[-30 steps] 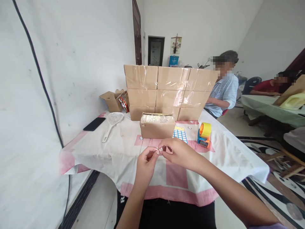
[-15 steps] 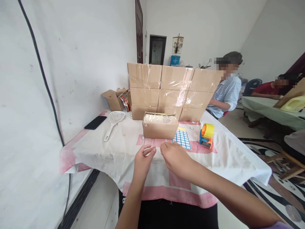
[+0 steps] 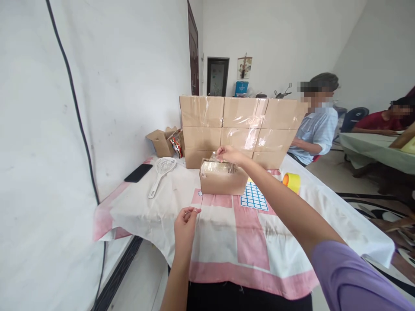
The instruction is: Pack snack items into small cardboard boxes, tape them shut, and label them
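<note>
A small brown cardboard box (image 3: pixel 223 183) with clear tape over its top stands in the middle of the table. My right hand (image 3: pixel 228 154) reaches over the box, its fingers pinched together at the box's far top edge. A clear, shiny scrap shows beside those fingertips, but whether they grip it is unclear. Closer to me, my left hand (image 3: pixel 186 222) hovers above the tablecloth (image 3: pixel 220 233), thumb and forefinger pressed together. Whatever is between them, if anything, is too small to see. A sheet of blue-edged labels (image 3: pixel 253 198) lies right of the box, partly under my right forearm.
Behind the box stands a wall of taped cartons (image 3: pixel 202 138). A white slotted scoop (image 3: pixel 165 166) and a black phone (image 3: pixel 138 172) lie left. A yellow tape roll (image 3: pixel 293 182) is at right. An open carton (image 3: pixel 161 142) sits by the wall; a person (image 3: pixel 316 129) sits beyond the table.
My right hand has moved forward from beside my left hand to the box's top. My left hand stays low, with its fingers closer together. The view has shifted slightly.
</note>
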The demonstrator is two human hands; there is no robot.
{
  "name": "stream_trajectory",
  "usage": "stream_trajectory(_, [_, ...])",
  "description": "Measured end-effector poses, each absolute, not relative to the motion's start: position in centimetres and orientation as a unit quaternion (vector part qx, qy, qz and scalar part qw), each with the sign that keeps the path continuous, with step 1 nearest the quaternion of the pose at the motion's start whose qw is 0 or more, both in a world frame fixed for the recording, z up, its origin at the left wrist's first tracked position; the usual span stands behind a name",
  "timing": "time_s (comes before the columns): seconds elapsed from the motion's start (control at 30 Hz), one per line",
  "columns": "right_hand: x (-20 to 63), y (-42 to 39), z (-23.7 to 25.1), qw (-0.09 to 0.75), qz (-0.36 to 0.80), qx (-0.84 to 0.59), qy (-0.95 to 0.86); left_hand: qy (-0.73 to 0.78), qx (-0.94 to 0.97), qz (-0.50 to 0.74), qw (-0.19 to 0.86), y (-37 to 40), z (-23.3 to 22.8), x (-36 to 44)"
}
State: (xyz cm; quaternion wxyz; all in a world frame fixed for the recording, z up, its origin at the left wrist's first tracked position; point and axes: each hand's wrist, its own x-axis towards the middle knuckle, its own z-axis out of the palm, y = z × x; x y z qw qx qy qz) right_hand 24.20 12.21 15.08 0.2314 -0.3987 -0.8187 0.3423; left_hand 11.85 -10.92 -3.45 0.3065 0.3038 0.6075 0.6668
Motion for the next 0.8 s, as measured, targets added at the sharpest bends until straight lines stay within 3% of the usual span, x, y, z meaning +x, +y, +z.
stream_trajectory(0.23, [22.2,15.2,15.0,0.181,0.376,-0.373,-0.828,0.635,0.374,0.636,0.227,-9.2,-2.7,11.5])
stream_trajectory(0.57, [21.5,15.6,15.2,0.126,0.360,-0.364,-0.850,0.610,0.611,0.500,0.064,4.6,5.8,5.4])
stream_trajectory(0.8, [20.8,15.9,14.2,0.111,0.320,-0.376,-0.863,0.637,0.661,0.395,0.032,5.9,5.3,4.4])
